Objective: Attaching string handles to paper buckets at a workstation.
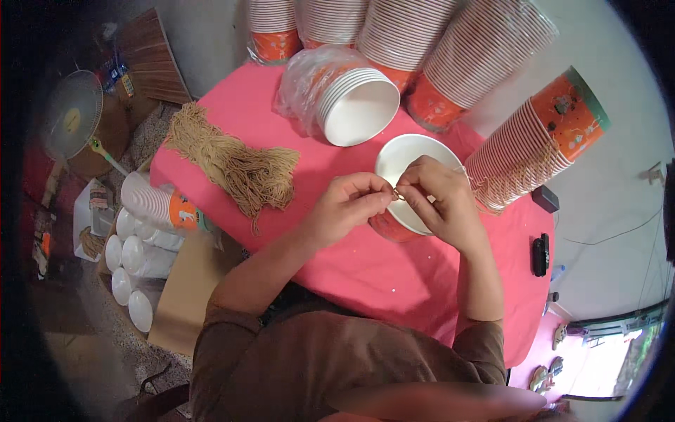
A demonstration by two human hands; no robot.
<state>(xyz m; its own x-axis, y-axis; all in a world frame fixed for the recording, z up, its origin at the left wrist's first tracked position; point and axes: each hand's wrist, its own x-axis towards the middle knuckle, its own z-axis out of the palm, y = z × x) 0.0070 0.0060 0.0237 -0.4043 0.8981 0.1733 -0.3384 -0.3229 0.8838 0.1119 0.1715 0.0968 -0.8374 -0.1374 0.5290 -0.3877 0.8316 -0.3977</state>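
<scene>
Fingertips of my left hand (349, 204) and my right hand (439, 197) meet in a pinch over a white paper bucket (391, 153) with an orange outside. Between them shows a tiny brown loop, which looks like the end of a cord (399, 195); most of it is hidden by the fingers. The bucket stands on the pink-covered table, its mouth partly covered by my right hand. To the left lies a thick bundle of tan cords (239, 165). A tall leaning stack of nested paper buckets (517, 151), with tan cords hanging along it, stands to the right.
Plastic-wrapped stacks of buckets (401, 35) line the back of the pink table (323, 274). A tipped, partly bagged stack (362, 105) lies before them. A black object (540, 254) sits near the right edge. Left of the table, a carton (186, 292) holds wrapped white buckets.
</scene>
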